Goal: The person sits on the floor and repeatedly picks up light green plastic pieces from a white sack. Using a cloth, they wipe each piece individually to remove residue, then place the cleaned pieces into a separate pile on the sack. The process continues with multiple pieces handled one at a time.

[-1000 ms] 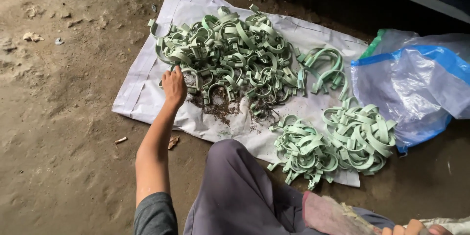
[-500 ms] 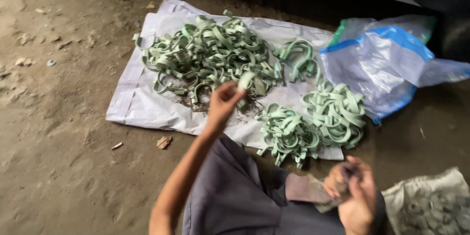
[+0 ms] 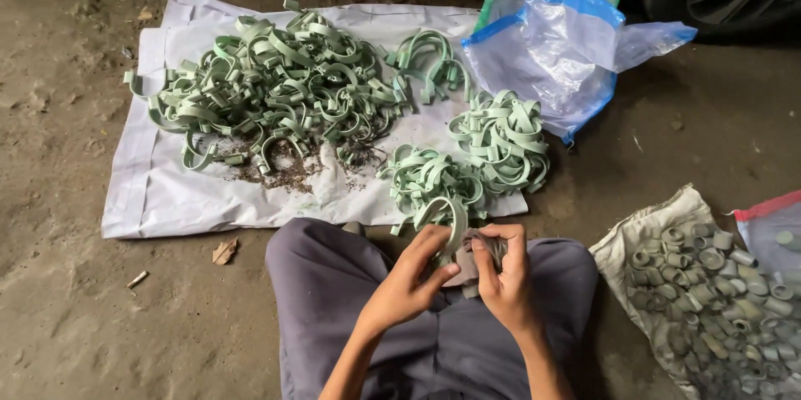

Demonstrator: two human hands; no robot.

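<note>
Both hands work over my lap: left hand [image 3: 410,276] grip clamped on a pale green curved strip [image 3: 450,225], right hand [image 3: 501,271] grip closed around a small grey piece [image 3: 486,247], near the white sheet [image 3: 158,191].

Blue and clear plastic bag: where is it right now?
Head view, upper right: the plastic bag lies on the ground at the white sheet's right edge, just above the stacked green clips.

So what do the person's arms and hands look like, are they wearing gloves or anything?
No gloves. The left hand and right hand are bare, with no rings, watch or bracelet showing. Both forearms are uncovered too, so no sleeves reach into view. The arms are slim.
</note>
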